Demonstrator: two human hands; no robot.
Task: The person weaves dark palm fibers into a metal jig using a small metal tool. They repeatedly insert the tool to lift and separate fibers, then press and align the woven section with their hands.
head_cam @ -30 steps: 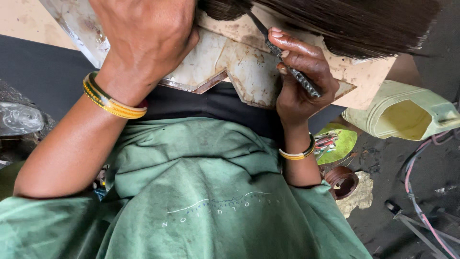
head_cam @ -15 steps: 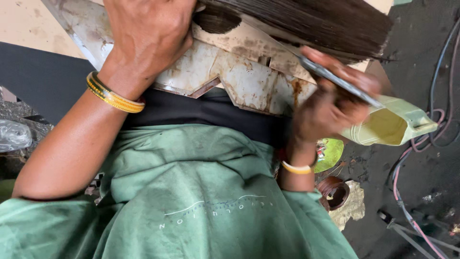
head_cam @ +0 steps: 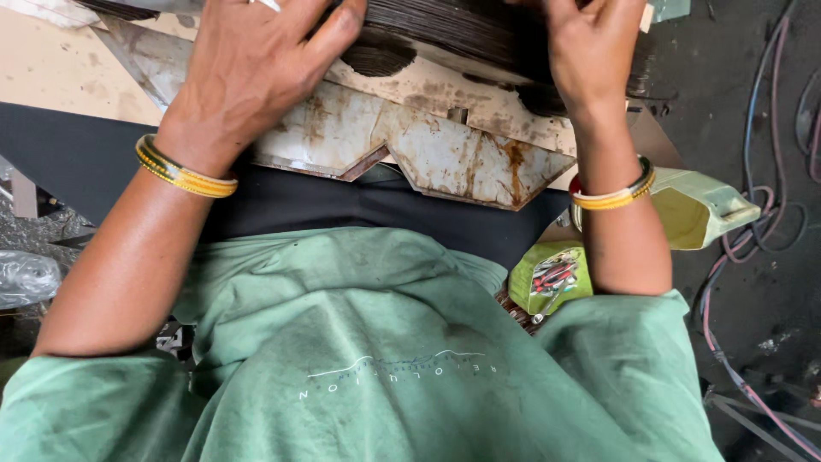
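My left hand (head_cam: pixel 256 68) lies over a dark stack of thin metal sheets (head_cam: pixel 445 30) at the top of the view, thumb pressed against its edge. Further right, my right hand (head_cam: pixel 590 51) grips the same stack, fingers curled over its top. The stack rests on a rusty, pale metal plate (head_cam: pixel 428 150) with angular cut edges, just in front of my body. Both wrists wear yellow bangles. The fingertips run past the upper edge of the frame, so I cannot see whether a tool is in either hand.
My green shirt fills the lower view. A pale green container (head_cam: pixel 697 214) and a green packet (head_cam: pixel 547 278) sit at my right side. Cables (head_cam: pixel 757 214) trail over the dark floor on the right. A crumpled plastic bag (head_cam: pixel 26 278) lies at the left.
My right hand, which held a thin dark tool at the plate's edge, swung out to the right and now sits up on the stack. The left hand stayed on the stack.
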